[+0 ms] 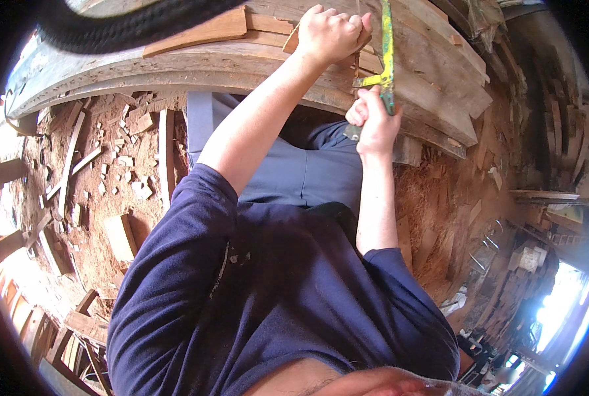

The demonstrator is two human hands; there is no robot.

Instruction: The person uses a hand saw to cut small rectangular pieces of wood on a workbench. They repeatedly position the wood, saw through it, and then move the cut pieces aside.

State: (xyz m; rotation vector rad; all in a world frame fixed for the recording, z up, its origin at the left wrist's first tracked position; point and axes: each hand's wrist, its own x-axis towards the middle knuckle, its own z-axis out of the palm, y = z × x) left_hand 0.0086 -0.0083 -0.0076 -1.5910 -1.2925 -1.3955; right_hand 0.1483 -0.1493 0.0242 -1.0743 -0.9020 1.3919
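the right hand (377, 129) grips the saw (388, 49), which reaches over the bench (175, 69); the left hand (330, 34) is curled closed above the bench (contents hidden). if the saw skips, it could cut nearby knuckles.

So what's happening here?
A person in a dark blue top is working at a wooden bench. The right hand is closed around the handle of what looks like a yellow-and-green frame saw. The left hand is curled beside a piece of wood; its exact grip is hard to tell. Wood scraps lie scattered below the bench, to the left.
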